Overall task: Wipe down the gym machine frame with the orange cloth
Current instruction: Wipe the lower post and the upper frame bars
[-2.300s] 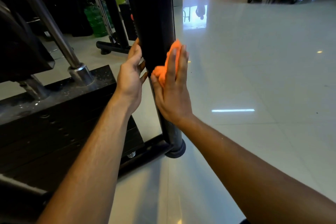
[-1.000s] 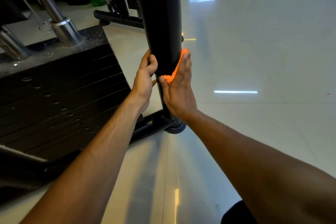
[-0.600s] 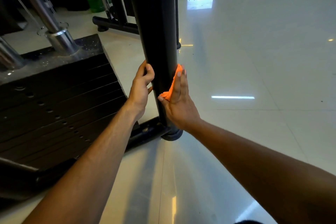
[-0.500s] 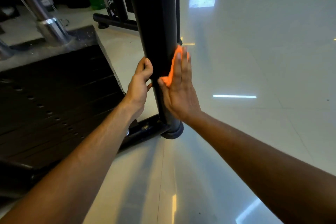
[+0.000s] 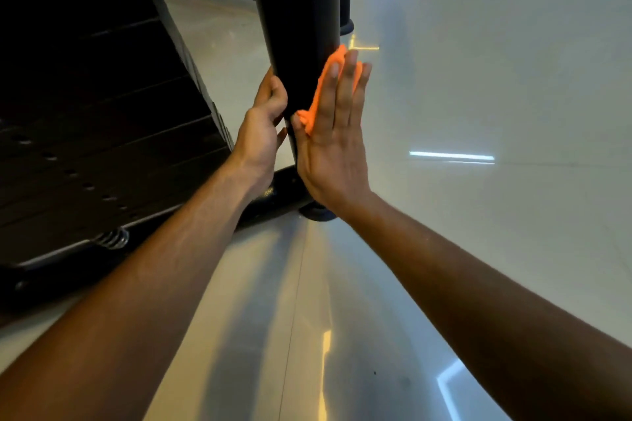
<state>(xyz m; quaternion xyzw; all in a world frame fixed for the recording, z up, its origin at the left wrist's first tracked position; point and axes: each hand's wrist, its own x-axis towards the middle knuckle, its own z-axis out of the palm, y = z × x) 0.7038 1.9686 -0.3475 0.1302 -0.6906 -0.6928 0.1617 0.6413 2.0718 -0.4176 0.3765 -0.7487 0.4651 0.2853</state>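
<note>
Head view shows the black frame post (image 5: 295, 10) rising from the middle of the picture toward 12 o'clock, with its rubber foot (image 5: 316, 214) on the pale tiled floor (image 5: 478, 232). The orange cloth (image 5: 323, 92) sits low on the post's 3 o'clock face, trapped between the metal and the right hand (image 5: 333, 143). That hand lies flat, fingers straight and side by side, palm pressing the cloth against the post; nothing is curled round it. The left hand (image 5: 261, 131) is on the opposite, 9 o'clock side of the post, fingers hooked round its edge, gripping the frame as a brace.

To wipe well here, I judge that the palm should keep even pressure through the whole stroke, since only friction holds the cloth: a lifted finger and it slips down or bunches. It is already bunched under the thumb, so spreading it would cover more metal per pass. Long strokes along the post, overlapping, then shifting round toward the 6 o'clock face, should leave no strip missed. The stretch between the hand and the foot looks the likeliest to be skipped. The weight stack (image 5: 102, 133) at 9 o'clock stands close, so the bracing hand is best kept on the post.
</note>
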